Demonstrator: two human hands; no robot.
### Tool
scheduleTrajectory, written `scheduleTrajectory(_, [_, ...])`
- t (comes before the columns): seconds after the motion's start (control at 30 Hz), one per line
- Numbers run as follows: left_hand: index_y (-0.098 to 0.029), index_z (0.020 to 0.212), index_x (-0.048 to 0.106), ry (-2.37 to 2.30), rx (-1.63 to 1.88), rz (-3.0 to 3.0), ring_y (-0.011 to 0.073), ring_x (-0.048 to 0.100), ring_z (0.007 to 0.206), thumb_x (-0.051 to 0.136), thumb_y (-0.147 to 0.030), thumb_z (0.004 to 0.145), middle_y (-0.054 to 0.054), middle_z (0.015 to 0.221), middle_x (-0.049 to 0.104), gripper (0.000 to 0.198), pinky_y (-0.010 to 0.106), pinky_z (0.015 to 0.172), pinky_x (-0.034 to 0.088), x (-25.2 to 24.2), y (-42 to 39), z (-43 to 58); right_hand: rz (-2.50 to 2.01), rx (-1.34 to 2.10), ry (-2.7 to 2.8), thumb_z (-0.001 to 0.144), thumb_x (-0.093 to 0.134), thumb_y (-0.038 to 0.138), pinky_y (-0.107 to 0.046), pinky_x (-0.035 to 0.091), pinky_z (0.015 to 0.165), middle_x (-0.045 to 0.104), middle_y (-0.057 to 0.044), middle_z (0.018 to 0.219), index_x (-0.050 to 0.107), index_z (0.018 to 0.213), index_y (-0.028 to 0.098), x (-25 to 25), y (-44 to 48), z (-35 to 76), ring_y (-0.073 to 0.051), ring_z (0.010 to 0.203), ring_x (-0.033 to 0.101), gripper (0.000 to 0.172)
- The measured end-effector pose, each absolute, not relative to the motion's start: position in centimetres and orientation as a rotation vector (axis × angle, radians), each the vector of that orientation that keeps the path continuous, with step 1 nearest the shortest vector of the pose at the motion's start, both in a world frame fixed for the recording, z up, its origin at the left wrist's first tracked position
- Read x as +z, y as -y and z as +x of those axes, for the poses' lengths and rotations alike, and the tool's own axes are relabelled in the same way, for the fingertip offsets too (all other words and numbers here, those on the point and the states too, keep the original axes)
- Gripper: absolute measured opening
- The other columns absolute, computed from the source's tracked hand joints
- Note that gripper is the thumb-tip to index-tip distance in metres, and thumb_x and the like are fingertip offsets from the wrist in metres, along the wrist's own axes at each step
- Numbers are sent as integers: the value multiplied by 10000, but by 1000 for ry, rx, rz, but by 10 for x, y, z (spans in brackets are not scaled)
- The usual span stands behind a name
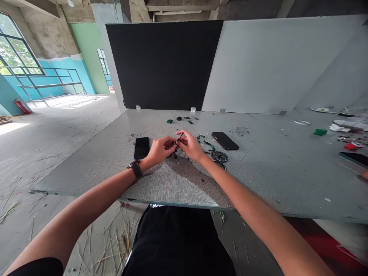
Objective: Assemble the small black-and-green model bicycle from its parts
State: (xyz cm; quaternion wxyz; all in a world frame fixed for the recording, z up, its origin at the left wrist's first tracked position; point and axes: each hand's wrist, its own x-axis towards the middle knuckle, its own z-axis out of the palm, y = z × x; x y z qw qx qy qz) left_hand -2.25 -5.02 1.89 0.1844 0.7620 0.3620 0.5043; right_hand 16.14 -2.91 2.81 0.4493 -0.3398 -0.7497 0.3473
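Observation:
Both hands meet above the middle of the table. My left hand [161, 148], with a dark watch [135, 168] on its wrist, is closed round a small dark part whose kind I cannot make out. Fingers of my right hand [190, 145] pinch a thin black piece [181, 136] that sticks up between the hands. Just right of them lie green curved frame parts [209, 145] and two small black spoked wheels [219, 156], the nearer one partly hidden by my right forearm. Small dark bits lie on the table under the hands.
A phone [142, 148] lies left of my hands, another phone [225, 140] to the right. Farther back are a green piece [170, 121] and several black bits [179, 118]. Black and white panels [163, 65] stand along the back edge. At far right, scattered parts [353, 146] and a person's hand [364, 175].

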Motion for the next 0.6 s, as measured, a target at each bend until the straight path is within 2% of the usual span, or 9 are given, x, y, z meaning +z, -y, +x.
scheduleTrajectory(0.13, [-144, 933, 688, -849, 1318, 1692, 145, 666, 724, 720, -435, 847, 75, 857, 745, 305, 299, 692, 547, 15, 45, -20, -823, 731, 1986, 899, 582, 283, -400, 544, 907, 687, -55, 1004, 526, 1225, 243, 31, 30, 167, -208, 918, 693, 333])
scheduleTrajectory(0.2, [-142, 860, 645, -793, 1292, 1536, 135, 666, 713, 767, -416, 804, 60, 817, 731, 305, 298, 700, 555, 12, 41, -20, -805, 693, 2030, 916, 556, 260, -400, 544, 928, 683, -53, 1026, 532, 1245, 255, 33, 31, 168, -199, 935, 689, 330])
scheduleTrajectory(0.4, [-141, 989, 623, -704, 1248, 1394, 132, 682, 731, 842, -303, 731, 42, 809, 724, 375, 323, 755, 563, 9, 40, -23, -767, 649, 2020, 904, 541, 209, -393, 564, 932, 674, -69, 1128, 556, 1247, 273, 38, 34, 167, -204, 1034, 669, 349])
scheduleTrajectory(0.5, [-139, 995, 642, -701, 1266, 1412, 138, 687, 739, 860, -295, 707, 42, 803, 731, 393, 324, 765, 560, 10, 40, -23, -792, 577, 1984, 878, 575, 214, -395, 588, 889, 623, -83, 1202, 588, 1208, 270, 39, 36, 167, -201, 970, 665, 334])
scheduleTrajectory(0.6, [-136, 998, 670, -721, 1279, 1406, 142, 696, 748, 877, -296, 680, 41, 802, 741, 412, 329, 785, 560, 11, 40, -24, -782, 533, 1974, 867, 590, 212, -395, 596, 887, 600, -76, 1195, 589, 1174, 274, 39, 37, 167, -195, 945, 661, 313])
